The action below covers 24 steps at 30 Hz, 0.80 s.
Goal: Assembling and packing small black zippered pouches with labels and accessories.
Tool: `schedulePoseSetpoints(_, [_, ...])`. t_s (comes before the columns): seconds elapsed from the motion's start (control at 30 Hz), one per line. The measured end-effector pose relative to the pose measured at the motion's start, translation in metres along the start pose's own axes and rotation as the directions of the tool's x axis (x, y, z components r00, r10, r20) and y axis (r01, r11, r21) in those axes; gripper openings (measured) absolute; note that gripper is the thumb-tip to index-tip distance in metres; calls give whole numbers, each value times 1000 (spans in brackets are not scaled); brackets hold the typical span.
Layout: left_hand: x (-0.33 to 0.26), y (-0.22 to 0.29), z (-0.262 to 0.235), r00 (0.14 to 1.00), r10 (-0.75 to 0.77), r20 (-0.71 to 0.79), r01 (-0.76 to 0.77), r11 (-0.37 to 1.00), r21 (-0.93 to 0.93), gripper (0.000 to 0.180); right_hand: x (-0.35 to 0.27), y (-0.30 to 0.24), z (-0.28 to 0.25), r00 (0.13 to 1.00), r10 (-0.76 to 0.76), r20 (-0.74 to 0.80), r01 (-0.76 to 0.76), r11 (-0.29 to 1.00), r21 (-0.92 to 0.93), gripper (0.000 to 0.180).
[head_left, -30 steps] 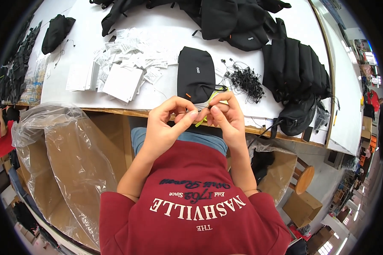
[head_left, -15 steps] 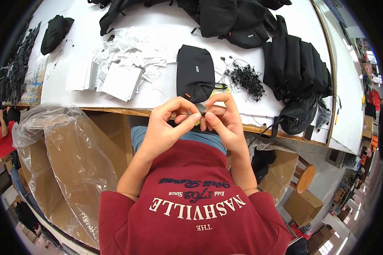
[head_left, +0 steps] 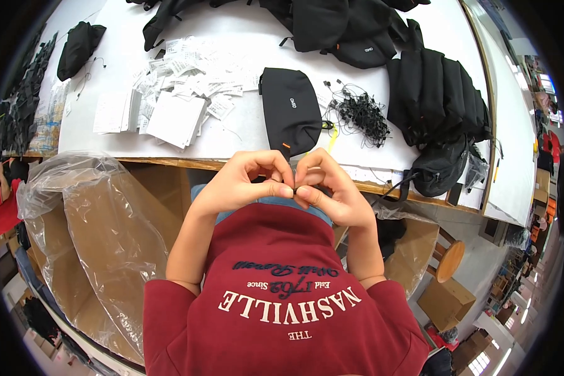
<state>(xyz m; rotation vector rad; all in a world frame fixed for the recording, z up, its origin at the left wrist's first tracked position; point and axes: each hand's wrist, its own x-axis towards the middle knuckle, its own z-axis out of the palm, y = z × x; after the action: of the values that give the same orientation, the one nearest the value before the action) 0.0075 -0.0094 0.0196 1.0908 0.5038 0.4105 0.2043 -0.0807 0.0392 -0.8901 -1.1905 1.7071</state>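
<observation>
In front of my body, just off the table's near edge, both hands meet fingertip to fingertip. My left hand (head_left: 247, 180) is closed in a pinch, and so is my right hand (head_left: 333, 191). Between them is a tiny black tag-string fastener (head_left: 295, 192), mostly hidden by the fingers. Right beyond my hands a black pouch bag (head_left: 288, 106) lies on the white table (head_left: 238, 135), its lower end at the edge. A small orange tab and a black pull with a yellow strip (head_left: 333, 139) show near its lower end. To its right sits a tangled heap of black tag strings (head_left: 365, 120).
Loose white tags (head_left: 185, 69) and stacked white cards (head_left: 175, 119) lie left of the bag. More black bags (head_left: 442, 94) line the right and far side. Below the edge stand a plastic-lined carton (head_left: 100, 238) at left and a wooden stool (head_left: 450, 262) at right.
My hands have come down toward my body and drawn closer together, still pinching the small fastener. The bag's lower end has shifted slightly right, and the yellow strip shows more.
</observation>
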Motion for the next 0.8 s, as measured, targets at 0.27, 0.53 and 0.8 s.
schedulePoseSetpoints(0.27, [6, -9, -6, 998, 7, 65, 7, 977, -211, 15, 1, 4, 1, 999, -24, -30, 23, 999, -42, 15])
schedulePoseSetpoints(0.53, [10, -17, -2, 998, -3, 68, 20, 966, -257, 12, -1, 3, 5, 995, -6, -100, 10, 999, 37, 12])
schedulePoseSetpoints(0.8, [-4, -7, 15, 985, 78, -154, -14, 924, 382, 8, 20, 4, -21, 968, -54, -244, -20, 956, -294, 21])
